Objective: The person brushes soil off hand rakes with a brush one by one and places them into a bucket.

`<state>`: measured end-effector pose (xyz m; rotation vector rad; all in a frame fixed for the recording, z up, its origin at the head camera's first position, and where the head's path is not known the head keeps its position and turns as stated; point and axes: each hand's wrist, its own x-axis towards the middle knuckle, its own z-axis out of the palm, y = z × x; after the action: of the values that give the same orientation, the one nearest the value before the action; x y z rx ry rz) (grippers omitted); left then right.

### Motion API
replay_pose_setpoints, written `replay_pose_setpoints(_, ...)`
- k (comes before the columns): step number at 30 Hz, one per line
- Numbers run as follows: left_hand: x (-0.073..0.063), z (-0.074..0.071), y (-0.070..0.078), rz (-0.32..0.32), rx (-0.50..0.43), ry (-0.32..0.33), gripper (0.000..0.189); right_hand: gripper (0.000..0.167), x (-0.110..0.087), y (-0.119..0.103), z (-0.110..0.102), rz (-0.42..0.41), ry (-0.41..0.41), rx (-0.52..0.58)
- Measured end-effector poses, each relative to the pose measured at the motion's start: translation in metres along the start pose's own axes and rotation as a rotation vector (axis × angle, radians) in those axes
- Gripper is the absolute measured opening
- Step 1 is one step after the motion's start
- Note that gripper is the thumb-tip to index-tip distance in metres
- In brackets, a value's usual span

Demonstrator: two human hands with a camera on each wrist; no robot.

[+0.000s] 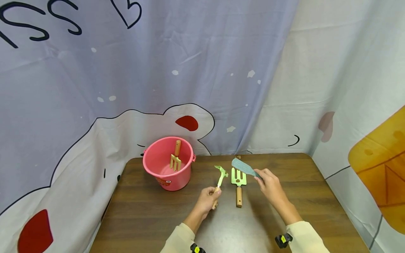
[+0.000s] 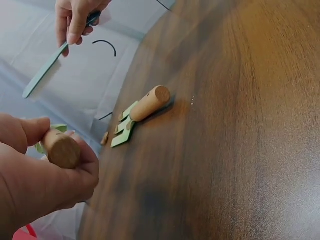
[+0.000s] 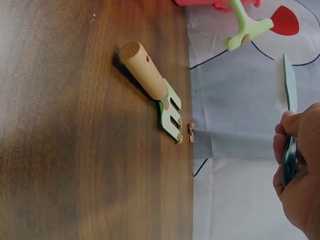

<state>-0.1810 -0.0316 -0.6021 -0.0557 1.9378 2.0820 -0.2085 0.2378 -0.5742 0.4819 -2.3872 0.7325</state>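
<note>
My left hand (image 1: 207,199) grips the wooden handle of a small green hand hoe (image 1: 222,174), its head pointing away over the table. In the left wrist view, the butt of that handle (image 2: 65,152) shows between thumb and fingers. A flat teal shovel (image 1: 243,166) is held by my right hand (image 1: 272,188), fingers around its darker handle (image 3: 289,162); its blade points left and overlaps the tines below in the head view. Between the hands, a green hand fork (image 1: 238,197) with a wooden handle lies on the table, tines pointing away.
A pink bucket (image 1: 178,182) stands at the table's back left, with a smaller yellowish fork (image 1: 178,148) inside, handle up. The brown wooden table (image 1: 142,214) ends at a printed curtain (image 1: 190,88). A small brown piece (image 3: 191,132) shows at the far edge.
</note>
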Motion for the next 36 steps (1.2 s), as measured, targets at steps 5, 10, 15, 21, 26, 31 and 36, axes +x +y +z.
replay_pose_setpoints(5, -0.001, 0.002, -0.001, -0.027, -0.033, -0.012, 0.036, 0.031, -0.003, -0.004, 0.001, -0.003, -0.022, 0.013)
replay_pose_setpoints(10, -0.002, 0.005, 0.0, -0.032, -0.05, -0.04, 0.039, 0.031, -0.006, -0.01, 0.003, -0.003, -0.052, 0.032)
replay_pose_setpoints(15, -0.005, 0.007, 0.002, -0.037, -0.058, -0.05, 0.035, 0.032, -0.009, -0.015, 0.008, -0.044, -0.068, 0.052)
replay_pose_setpoints(21, -0.006, 0.012, 0.003, -0.044, -0.079, -0.051, 0.032, 0.033, -0.011, -0.021, 0.017, -0.107, -0.079, 0.06)
replay_pose_setpoints(26, -0.006, 0.015, 0.003, -0.055, -0.1, -0.054, 0.024, 0.03, -0.012, -0.027, 0.023, -0.113, -0.14, 0.084)
replay_pose_setpoints(31, -0.005, 0.015, 0.004, -0.053, -0.121, -0.063, 0.019, 0.03, -0.014, -0.031, 0.026, -0.132, -0.204, 0.102)
replay_pose_setpoints(36, -0.006, 0.015, 0.004, -0.048, -0.114, -0.069, 0.018, 0.03, -0.012, -0.033, 0.028, -0.157, -0.218, 0.069)
